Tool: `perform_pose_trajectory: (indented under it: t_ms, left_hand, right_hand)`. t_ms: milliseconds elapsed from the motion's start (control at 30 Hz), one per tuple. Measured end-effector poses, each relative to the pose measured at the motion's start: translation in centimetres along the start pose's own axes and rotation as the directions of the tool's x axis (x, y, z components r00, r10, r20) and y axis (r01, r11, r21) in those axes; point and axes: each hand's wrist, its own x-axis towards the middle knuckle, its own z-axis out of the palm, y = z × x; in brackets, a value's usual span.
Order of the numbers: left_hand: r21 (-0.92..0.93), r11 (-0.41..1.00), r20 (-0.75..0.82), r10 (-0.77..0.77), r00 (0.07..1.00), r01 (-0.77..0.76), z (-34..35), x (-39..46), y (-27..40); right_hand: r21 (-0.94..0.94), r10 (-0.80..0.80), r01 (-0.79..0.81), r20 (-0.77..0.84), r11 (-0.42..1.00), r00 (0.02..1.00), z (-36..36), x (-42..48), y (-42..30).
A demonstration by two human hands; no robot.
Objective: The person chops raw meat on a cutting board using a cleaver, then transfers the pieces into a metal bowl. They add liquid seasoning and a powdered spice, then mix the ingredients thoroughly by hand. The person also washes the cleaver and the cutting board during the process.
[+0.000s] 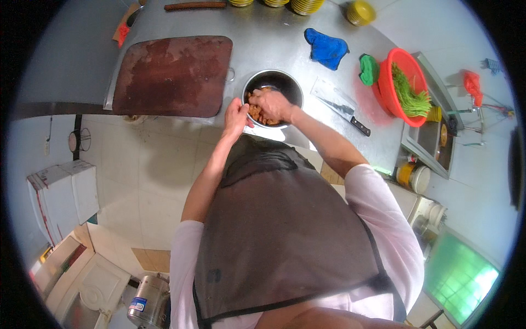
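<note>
A round metal bowl [290,84] stands near the front edge of the steel counter, with brown chunks of food [259,115] in it, perhaps meat. My right hand [272,105] is inside the bowl, its fingers down among the chunks; whether they grip any is hidden. At the bowl's left rim, my left hand [236,117] holds the edge with the thumb up. Right of the bowl lies a cleaver [335,98], and a knife with a black riveted handle [360,126] lies beside it. A dark red-brown cutting board [174,78] lies to the left.
A blue cloth [327,48] and a green cloth [369,70] lie behind the blades. Long green vegetables fill a red plastic basin [400,55] beside the sink [431,144]. Stacks of yellow bowls [361,12] and a brown rod [195,6] are at the back.
</note>
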Motion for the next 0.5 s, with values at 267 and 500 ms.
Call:
perform_pose_trajectory:
  t_ms: [267, 500]
  left_hand:
    - [0.020, 0.999, -0.021, 0.039, 0.999, -0.039, -0.2, 0.0, -0.5]
    - [0.106, 0.994, -0.056, 0.044, 0.997, -0.038, -1.5, 0.8, -0.5]
  right_hand:
    - [0.036, -0.018, 0.017, 0.025, 0.999, 1.000, -1.7, -1.7, -1.3]
    - [0.009, -0.048, 0.047, 0.059, 0.999, 0.997, -2.8, -1.9, 1.5]
